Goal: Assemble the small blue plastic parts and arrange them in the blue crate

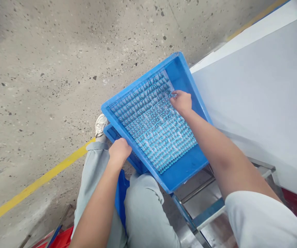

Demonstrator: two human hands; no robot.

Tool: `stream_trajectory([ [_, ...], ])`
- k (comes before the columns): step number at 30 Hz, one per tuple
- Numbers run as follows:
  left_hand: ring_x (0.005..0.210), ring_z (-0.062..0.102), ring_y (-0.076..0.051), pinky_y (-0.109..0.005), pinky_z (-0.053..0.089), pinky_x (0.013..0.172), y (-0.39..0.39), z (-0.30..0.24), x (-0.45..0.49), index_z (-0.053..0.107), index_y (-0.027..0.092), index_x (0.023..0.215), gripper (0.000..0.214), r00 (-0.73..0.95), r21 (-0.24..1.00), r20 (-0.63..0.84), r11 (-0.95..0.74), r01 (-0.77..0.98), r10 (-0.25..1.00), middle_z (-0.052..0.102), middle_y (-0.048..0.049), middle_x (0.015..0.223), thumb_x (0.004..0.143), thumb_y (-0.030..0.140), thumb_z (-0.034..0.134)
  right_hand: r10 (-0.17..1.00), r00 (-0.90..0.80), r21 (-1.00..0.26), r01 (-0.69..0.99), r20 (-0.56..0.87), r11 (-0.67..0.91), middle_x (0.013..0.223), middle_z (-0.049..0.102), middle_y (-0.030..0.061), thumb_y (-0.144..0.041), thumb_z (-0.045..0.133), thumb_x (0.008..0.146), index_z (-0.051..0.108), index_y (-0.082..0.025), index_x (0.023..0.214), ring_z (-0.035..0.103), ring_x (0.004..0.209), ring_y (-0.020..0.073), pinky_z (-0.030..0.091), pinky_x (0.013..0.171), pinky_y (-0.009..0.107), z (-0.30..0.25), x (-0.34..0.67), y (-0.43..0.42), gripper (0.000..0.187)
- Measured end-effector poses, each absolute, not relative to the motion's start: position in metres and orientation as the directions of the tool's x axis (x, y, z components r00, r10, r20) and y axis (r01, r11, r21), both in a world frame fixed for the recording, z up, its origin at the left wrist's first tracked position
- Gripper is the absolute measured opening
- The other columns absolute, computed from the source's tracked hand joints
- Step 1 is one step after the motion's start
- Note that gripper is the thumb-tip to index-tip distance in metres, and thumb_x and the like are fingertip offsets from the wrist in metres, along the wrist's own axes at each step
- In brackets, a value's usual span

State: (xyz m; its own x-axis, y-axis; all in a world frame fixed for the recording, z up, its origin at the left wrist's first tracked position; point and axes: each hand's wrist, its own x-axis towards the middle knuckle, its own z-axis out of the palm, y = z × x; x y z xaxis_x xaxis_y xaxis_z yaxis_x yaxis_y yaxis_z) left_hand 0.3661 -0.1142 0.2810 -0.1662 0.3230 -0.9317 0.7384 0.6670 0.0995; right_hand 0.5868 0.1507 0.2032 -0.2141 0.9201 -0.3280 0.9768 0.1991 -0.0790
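A shallow blue plastic bin (186,172) tilts in front of me. Inside it, many small shiny parts with light-blue edges (161,127) lie in close rows over a pale sheet. My left hand (120,150) is closed on the bin's left rim, its fingertips hidden. Inside the bin, my right hand (182,102) reaches to the upper right edge of the rows. Its thumb and fingers are pressed together there, touching the edge of the parts or sheet; what they hold is too small to make out.
Under the left rim is a second blue bin (109,131). A metal frame (189,217) stands below the bin, and a large white surface (262,79) lies to the right. Speckled floor with a yellow line (42,177) runs left. Red plastic (61,237) shows at the bottom left.
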Motion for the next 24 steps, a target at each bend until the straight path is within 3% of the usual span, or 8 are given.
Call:
stream_trajectory([
  [3,0.108,0.07,-0.032,-0.036,0.056,0.083,-0.115,0.28,0.366,0.07,0.012,0.108,0.034,-0.166,0.101,-0.931,0.666,0.739,0.325,0.072,-0.0224,0.116,0.084,0.021,0.047,0.943,-0.135,-0.073,0.99,-0.305,0.118,0.096,0.075,0.0135,-0.026,0.052,0.087,0.07,-0.013,0.121,0.068,0.098,0.0285,0.051,0.094,0.039,0.201,0.605,0.153,0.041],
  [7,0.108,0.07,-0.033,-0.037,0.056,0.083,-0.116,0.278,0.366,0.07,0.011,0.108,0.035,-0.162,0.11,-0.929,0.665,0.739,0.334,0.072,-0.0231,0.116,0.084,0.02,0.046,0.95,-0.06,-0.072,0.997,-0.307,0.039,0.099,0.075,0.0134,-0.031,0.053,0.088,0.073,-0.016,0.119,0.069,0.099,0.0296,0.052,0.093,0.04,0.195,0.616,0.151,0.04],
  [12,0.108,0.07,-0.032,-0.036,0.056,0.082,-0.115,0.279,0.366,0.069,0.012,0.109,0.035,-0.165,0.105,-0.928,0.66,0.744,0.333,0.072,-0.0219,0.115,0.084,0.021,0.046,0.947,-0.077,-0.108,0.993,-0.311,0.046,0.096,0.075,0.01,-0.039,0.054,0.09,0.075,-0.022,0.114,0.069,0.098,0.0286,0.052,0.091,0.039,0.19,0.608,0.148,0.037],
  [24,0.109,0.07,-0.03,-0.034,0.056,0.084,-0.114,0.28,0.365,0.07,0.014,0.109,0.034,-0.171,0.092,-0.932,0.665,0.741,0.32,0.072,-0.0217,0.116,0.085,0.023,0.048,0.932,-0.037,-0.107,0.994,-0.361,-0.001,0.103,0.074,0.0138,-0.04,0.057,0.087,0.075,-0.019,0.11,0.067,0.101,0.031,0.054,0.091,0.044,0.177,0.59,0.152,0.036],
])
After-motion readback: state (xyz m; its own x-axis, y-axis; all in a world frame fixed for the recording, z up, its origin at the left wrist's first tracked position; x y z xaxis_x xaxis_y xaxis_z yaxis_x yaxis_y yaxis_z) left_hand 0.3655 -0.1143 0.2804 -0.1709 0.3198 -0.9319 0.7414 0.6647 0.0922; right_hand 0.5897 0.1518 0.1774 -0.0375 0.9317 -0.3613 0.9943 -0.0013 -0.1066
